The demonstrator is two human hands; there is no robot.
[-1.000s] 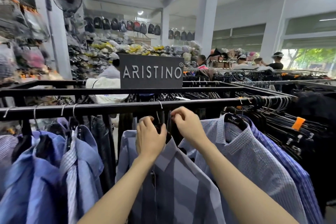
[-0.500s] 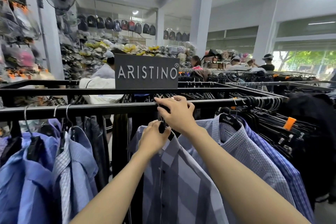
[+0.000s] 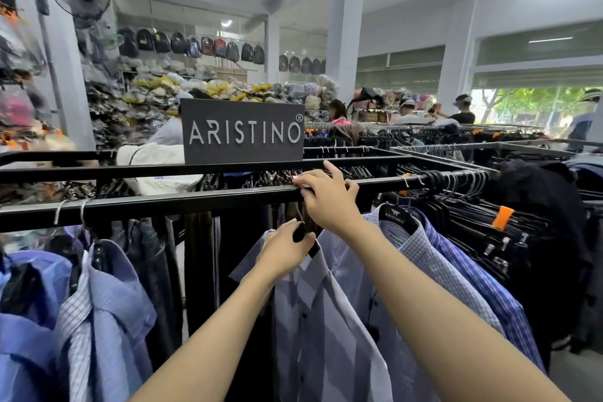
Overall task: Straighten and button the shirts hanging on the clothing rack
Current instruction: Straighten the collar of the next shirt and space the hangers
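Two bare hands are raised at the centre of the frame. The right hand (image 3: pixel 329 197) is laid over the black rail (image 3: pixel 163 202) of the clothing rack, its fingers curled over the bar where a hanger hook (image 3: pixel 298 210) sits (whether the hook itself is pinched cannot be told). Just below it, the left hand (image 3: pixel 287 248) is closed around the black hanger (image 3: pixel 305 235) at the collar of a grey-and-white striped shirt (image 3: pixel 326 320), which hangs from the rail in the lower centre. A checked blue shirt (image 3: pixel 421 258) is hung directly to the right of it, touching it, and more blue shirts (image 3: pixel 98 303) are bunched at the lower left. A dark ARISTINO sign (image 3: pixel 243 130) is stood on the rack's back bar, above the hands. Several people are seen among further racks at the mid right.
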